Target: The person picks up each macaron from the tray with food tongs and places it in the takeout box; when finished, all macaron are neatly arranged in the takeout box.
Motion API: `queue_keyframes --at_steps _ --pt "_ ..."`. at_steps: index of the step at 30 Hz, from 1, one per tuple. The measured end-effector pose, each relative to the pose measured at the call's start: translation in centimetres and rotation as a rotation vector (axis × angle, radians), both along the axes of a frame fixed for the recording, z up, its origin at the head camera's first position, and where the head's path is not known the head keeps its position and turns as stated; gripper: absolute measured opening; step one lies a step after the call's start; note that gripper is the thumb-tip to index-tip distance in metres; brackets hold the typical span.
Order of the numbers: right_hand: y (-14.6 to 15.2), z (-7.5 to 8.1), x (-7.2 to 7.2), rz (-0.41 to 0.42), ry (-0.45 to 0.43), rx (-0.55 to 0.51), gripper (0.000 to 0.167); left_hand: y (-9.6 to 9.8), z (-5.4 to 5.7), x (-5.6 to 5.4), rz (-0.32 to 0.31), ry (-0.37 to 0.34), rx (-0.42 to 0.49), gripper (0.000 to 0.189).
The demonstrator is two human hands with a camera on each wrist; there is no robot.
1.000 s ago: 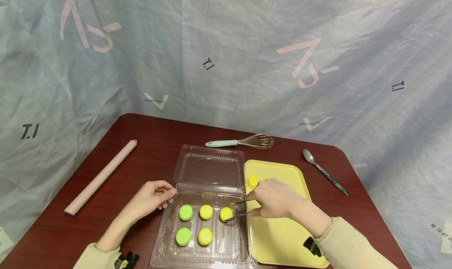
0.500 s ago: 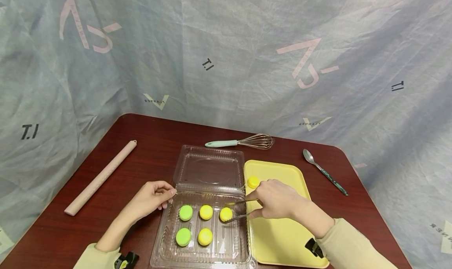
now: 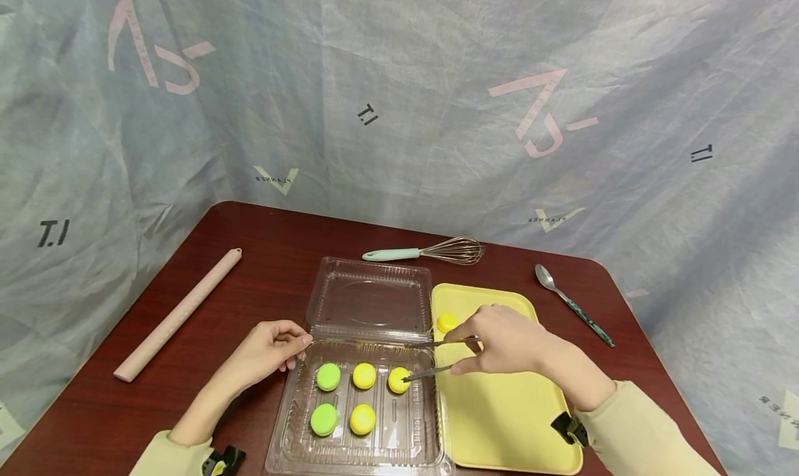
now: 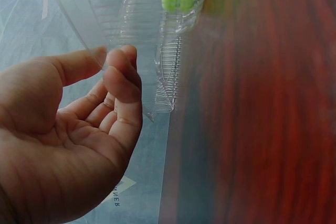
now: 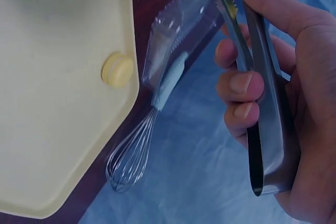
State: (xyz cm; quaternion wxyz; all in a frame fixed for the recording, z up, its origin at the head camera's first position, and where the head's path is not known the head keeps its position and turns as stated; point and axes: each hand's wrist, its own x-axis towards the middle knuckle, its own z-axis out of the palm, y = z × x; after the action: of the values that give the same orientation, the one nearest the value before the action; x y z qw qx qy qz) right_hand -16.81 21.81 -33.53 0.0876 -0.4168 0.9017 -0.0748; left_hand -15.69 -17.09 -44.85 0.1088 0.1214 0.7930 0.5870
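My left hand [image 3: 268, 349] pinches the rim of a clear plastic clamshell container [image 3: 293, 431] between thumb and fingers; the left wrist view shows the thumb [image 4: 81, 65] at that edge. In the container sit two green macarons [image 3: 328, 377] in the left column, two yellow macarons [image 3: 363, 419] in the middle, and one yellow macaron [image 3: 397, 381] at the upper right. My right hand [image 3: 508, 341] grips metal tongs [image 5: 270, 124]. The tongs' arms are spread, and one tip overlaps the upper right macaron in the head view. Another yellow macaron [image 5: 118, 70] lies on a yellow tray [image 3: 499, 420].
The container's lid [image 3: 368, 299] lies folded back behind it. A whisk [image 3: 452, 250] with a pale green handle rests beyond the lid. To the right is a spoon [image 3: 577, 309]; a pale pink rolling pin [image 3: 181, 313] lies at the left. A grey cloth [image 3: 399, 115] hangs behind the table.
My right hand has moved right and slightly up with the tongs, whose arms have spread away from the upper right yellow macaron. That macaron stays in the container. My left hand has not moved.
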Motion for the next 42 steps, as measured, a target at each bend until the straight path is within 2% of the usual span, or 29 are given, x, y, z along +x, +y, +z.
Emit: queue_keyframes --at_steps 12,20,26,35,42 --pt "2.3 1.4 -1.7 -0.089 -0.027 -0.013 0.038 -0.1 -0.1 0.0 0.009 -0.004 -0.003 0.021" --pt "3.8 1.8 -3.4 -0.117 -0.023 -0.051 0.037 -0.2 0.0 0.1 0.005 -0.003 -0.011 0.021" --pt "5.3 1.2 -4.6 -0.153 -0.056 -0.088 0.038 -0.1 0.1 0.0 0.002 0.000 -0.001 0.021" --pt "7.0 -0.2 -5.8 -0.230 -0.074 -0.088 0.040 -0.1 0.0 -0.1 0.000 0.007 0.016 0.021" --pt "7.6 -1.6 -6.6 -0.230 -0.086 -0.077 0.041 -0.1 0.0 -0.1 -0.001 -0.001 0.013 0.021"
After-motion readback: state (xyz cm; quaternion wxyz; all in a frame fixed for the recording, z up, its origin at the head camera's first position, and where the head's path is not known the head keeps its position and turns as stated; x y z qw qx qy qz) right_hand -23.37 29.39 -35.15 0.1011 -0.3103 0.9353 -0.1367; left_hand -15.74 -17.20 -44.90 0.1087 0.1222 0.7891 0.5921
